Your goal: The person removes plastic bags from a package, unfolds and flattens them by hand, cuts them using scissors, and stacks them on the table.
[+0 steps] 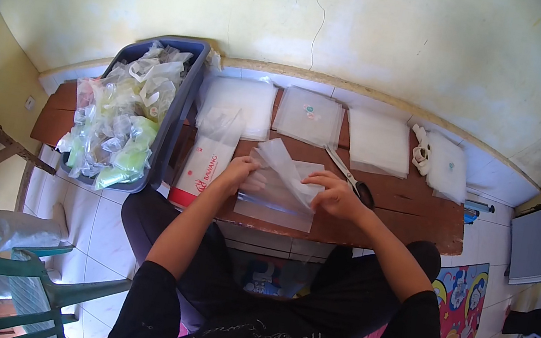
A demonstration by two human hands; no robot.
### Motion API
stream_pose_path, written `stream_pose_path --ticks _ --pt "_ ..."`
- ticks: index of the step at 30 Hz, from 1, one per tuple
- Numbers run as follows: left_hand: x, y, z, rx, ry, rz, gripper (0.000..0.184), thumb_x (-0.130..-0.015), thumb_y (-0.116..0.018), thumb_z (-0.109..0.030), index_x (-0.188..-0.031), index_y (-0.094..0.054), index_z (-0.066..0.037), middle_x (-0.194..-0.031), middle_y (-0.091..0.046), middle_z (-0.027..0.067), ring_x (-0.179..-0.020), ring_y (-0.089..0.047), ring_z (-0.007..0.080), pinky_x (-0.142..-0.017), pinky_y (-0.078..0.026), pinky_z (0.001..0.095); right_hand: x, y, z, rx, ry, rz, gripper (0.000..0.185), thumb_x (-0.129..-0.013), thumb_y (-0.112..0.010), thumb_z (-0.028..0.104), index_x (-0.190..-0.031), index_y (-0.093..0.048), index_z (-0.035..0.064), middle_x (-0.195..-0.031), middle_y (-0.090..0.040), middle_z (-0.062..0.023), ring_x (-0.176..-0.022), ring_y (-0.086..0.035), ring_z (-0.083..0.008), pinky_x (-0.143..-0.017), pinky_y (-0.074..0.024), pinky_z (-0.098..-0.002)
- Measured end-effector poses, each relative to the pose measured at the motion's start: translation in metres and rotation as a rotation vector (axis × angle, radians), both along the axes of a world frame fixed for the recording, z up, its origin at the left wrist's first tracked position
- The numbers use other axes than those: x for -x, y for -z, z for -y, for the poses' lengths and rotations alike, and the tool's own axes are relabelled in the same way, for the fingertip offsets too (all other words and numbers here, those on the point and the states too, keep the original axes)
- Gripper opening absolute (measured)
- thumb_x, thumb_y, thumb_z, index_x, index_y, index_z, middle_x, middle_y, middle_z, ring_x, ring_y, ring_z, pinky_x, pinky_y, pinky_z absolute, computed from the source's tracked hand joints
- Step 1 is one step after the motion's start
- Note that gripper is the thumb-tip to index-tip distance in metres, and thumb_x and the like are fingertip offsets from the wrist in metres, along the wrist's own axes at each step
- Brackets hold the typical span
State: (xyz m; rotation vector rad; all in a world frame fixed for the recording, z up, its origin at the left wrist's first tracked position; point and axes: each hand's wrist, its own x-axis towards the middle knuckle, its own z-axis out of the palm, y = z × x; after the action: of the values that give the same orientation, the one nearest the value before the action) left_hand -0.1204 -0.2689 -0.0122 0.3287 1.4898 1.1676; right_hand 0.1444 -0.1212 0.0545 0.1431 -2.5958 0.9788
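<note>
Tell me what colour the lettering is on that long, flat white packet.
Red lettering, best seen in the head view.

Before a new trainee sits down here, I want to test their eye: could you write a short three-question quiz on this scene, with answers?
1. True or false: the black-handled metal scissors lie on the brown wooden table.
2. The left hand and right hand are both at: A) a green plastic chair; B) a clear plastic bag.
3. Which side of the red-and-white BAWANG packet is the dark-blue plastic tub on?

Key: 1 true; 2 B; 3 left.
</note>
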Motion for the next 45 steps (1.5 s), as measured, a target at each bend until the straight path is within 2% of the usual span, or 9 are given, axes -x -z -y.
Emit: stream_pose_path --ticks 7,9,13,15,18,22,25,34,45 --pt "0.018 0.033 0.001 -0.261 0.043 -0.381 0.022 -0.092 -0.062 -0.026 -0.095 -0.059 -0.005 -0.078 -0.061 0.0030 -0.067 -0.059 0.0131 -0.061 -0.054 0.0293 -0.004 0.007 0.039 -0.168 -0.127 0.065 0.012 -0.064 -0.068 0.002 -0.065 -0.067 0.0142 -0.131 -0.057 -0.0081 -0.127 -0.047 -0.0325 -0.107 -0.0391 -0.0449" --pt "0.005 0.032 -0.001 -0.109 -0.225 -0.513 0.023 -0.091 -0.064 -0.028 -0.092 -0.060 -0.005 -0.076 -0.058 0.0015 -0.070 -0.055 0.0109 -0.061 -0.050 0.0278 -0.003 0.023 0.037 -0.347 -0.120 0.086 0.007 -0.065 -0.069 0.006 -0.065 -0.065 0.0125 -0.137 -0.051 -0.0094 -0.132 -0.043 -0.0328 -0.112 -0.0320 -0.0491" --pt "0.011 0.019 -0.004 -0.147 -0.287 -0.329 0.028 -0.089 -0.067 -0.034 -0.089 -0.060 -0.006 -0.075 -0.055 0.0010 -0.072 -0.053 0.0101 -0.059 -0.046 0.0264 -0.007 0.012 0.033 -0.264 -0.102 0.184 0.008 -0.066 -0.070 0.008 -0.070 -0.065 0.0116 -0.142 -0.046 -0.0119 -0.136 -0.037 -0.0345 -0.115 -0.0247 -0.0517" --pt "0.003 -0.018 0.000 0.021 -0.275 -0.065 0.030 -0.088 -0.068 -0.036 -0.086 -0.062 -0.006 -0.072 -0.053 -0.0004 -0.067 -0.050 0.0088 -0.056 -0.042 0.0246 -0.008 0.000 0.034 -0.091 0.003 0.131 0.015 -0.068 -0.068 0.007 -0.083 -0.065 0.0117 -0.139 -0.047 -0.0148 -0.126 -0.047 -0.0333 -0.107 -0.0373 -0.0486" --pt "0.002 -0.017 -0.002 0.020 -0.167 -0.210 0.031 -0.088 -0.068 -0.037 -0.083 -0.065 -0.007 -0.070 -0.054 -0.0019 -0.064 -0.049 0.0075 -0.056 -0.041 0.0244 -0.006 0.016 0.022 0.226 0.388 0.149 0.020 -0.074 -0.068 0.008 -0.093 -0.063 0.0079 -0.117 -0.059 -0.0158 -0.103 -0.061 -0.0267 -0.090 -0.0504 -0.0423" --pt "0.003 0.003 -0.002 -0.006 0.012 -0.417 0.033 -0.089 -0.067 -0.037 -0.079 -0.067 -0.006 -0.068 -0.055 -0.0035 -0.062 -0.048 0.0065 -0.057 -0.041 0.0243 -0.005 0.036 -0.001 0.558 0.700 0.251 0.026 -0.083 -0.071 0.014 -0.097 -0.057 -0.0026 -0.076 -0.064 -0.0086 -0.067 -0.063 -0.0142 -0.057 -0.0542 -0.0287" --pt "-0.004 0.008 -0.007 -0.135 -0.079 -0.431 0.033 -0.092 -0.064 -0.035 -0.077 -0.067 -0.006 -0.065 -0.053 -0.0052 -0.062 -0.045 0.0050 -0.057 -0.037 0.0233 -0.004 0.052 -0.003 0.713 0.706 0.268 0.032 -0.083 -0.072 0.012 -0.105 -0.055 -0.0038 -0.080 -0.065 -0.0105 -0.065 -0.064 -0.0131 -0.052 -0.0531 -0.0258" --pt "-0.010 0.011 -0.011 -0.289 -0.162 -0.461 0.036 -0.096 -0.059 -0.035 -0.077 -0.065 -0.005 -0.067 -0.049 -0.0055 -0.063 -0.037 0.0057 -0.059 -0.032 0.0238 0.005 0.060 -0.003 1.048 0.734 0.251 0.044 -0.081 -0.073 0.006 -0.117 -0.049 -0.0036 -0.083 -0.065 -0.0107 -0.066 -0.065 -0.0149 -0.056 -0.0561 -0.0266" --pt "-0.005 0.006 -0.013 -0.291 -0.062 -0.337 0.026 -0.091 -0.067 -0.027 -0.095 -0.072 -0.002 -0.089 -0.069 0.0037 -0.083 -0.059 0.0103 -0.078 -0.045 0.0248 0.013 0.063 -0.003 1.103 0.833 0.169 0.036 -0.081 -0.070 0.000 -0.111 -0.048 -0.0025 -0.084 -0.062 -0.0103 -0.070 -0.065 -0.0175 -0.063 -0.0588 -0.0298"
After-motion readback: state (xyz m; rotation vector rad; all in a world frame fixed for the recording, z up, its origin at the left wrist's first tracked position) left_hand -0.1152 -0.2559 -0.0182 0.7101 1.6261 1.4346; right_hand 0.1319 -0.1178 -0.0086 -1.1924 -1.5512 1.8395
